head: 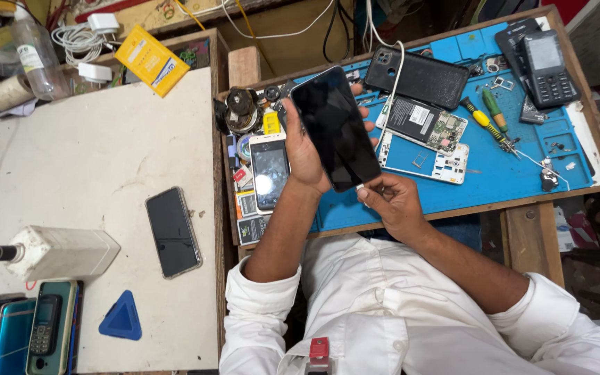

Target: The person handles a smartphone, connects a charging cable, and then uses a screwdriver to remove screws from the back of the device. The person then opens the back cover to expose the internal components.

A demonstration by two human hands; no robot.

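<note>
Blue repair mat | left hand fingers grip black smartphone | right hand fingers pinch white plug

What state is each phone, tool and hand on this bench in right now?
Black smartphone: screen dark, held tilted above the mat.
Left hand: gripping that smartphone's edge.
Right hand: pinching a small white piece at its bottom end.
Opened phone: back off, circuit board showing.
Phone on white table: lying flat, screen dark.
Screwdrivers: lying unused.
</note>
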